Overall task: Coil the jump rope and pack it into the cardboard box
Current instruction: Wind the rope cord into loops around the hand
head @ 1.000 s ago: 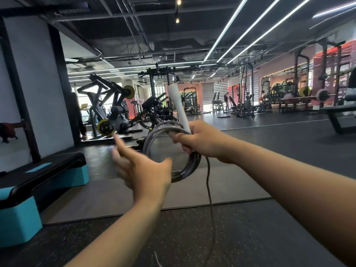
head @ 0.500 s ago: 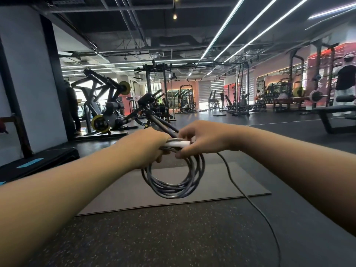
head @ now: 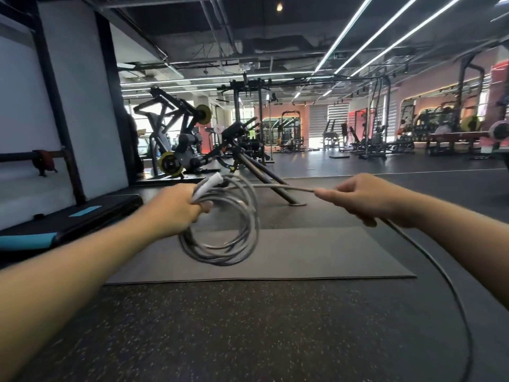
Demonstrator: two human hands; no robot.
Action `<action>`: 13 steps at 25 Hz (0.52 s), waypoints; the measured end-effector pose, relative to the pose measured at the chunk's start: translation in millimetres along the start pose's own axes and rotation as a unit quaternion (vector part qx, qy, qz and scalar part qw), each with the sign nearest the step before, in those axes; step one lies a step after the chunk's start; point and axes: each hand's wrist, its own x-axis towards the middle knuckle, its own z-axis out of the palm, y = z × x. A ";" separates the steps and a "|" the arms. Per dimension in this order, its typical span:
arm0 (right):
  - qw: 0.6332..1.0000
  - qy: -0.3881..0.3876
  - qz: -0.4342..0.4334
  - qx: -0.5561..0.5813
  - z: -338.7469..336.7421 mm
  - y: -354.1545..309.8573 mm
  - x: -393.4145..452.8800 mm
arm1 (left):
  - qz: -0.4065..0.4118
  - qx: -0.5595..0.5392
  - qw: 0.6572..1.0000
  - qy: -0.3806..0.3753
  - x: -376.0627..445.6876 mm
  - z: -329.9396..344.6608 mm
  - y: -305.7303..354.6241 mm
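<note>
— Two hands logged, both forearms stretched forward over the floor mat (head: 316, 255). Left one first?

— Item one: left hand (head: 176, 208), above the mat's left half, fingers curled tight round the top of the coil and round the white handle (head: 206, 184). The handle pokes up and away from the fist, tilted to the right.

— And the other?

— Item two: right hand (head: 366, 198), above the mat's right half, well apart from the left. Thumb and forefinger pinch a single strand; the remaining fingers are folded under, knuckles up.

— Condition of the jump rope (head: 228, 230)?

— Grey cord, several loops gathered into a rough ring that hangs from the left fist over the mat's middle, clear of the mat surface. Loops are loose and uneven, slightly blurred. One strand runs nearly level from the coil's top across to the right-hand pinch. Past that hand the cord drops below the wrist, sweeps off the mat's right edge and curves down across the speckled floor (head: 220, 326) to the bottom of the view.

— Anything else near the mat?

— Beyond its far edge, a dark metal frame leg (head: 271, 183) ending in a round foot. Left of the mat, a black step platform (head: 82, 216) with teal trim. Weight machines (head: 176, 139) stand further back.
</note>
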 end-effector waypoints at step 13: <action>0.854 0.092 -0.029 0.510 147.8 -66.3 9.3 | -0.282 -0.774 0.555 0.117 14.4 79.5 98.5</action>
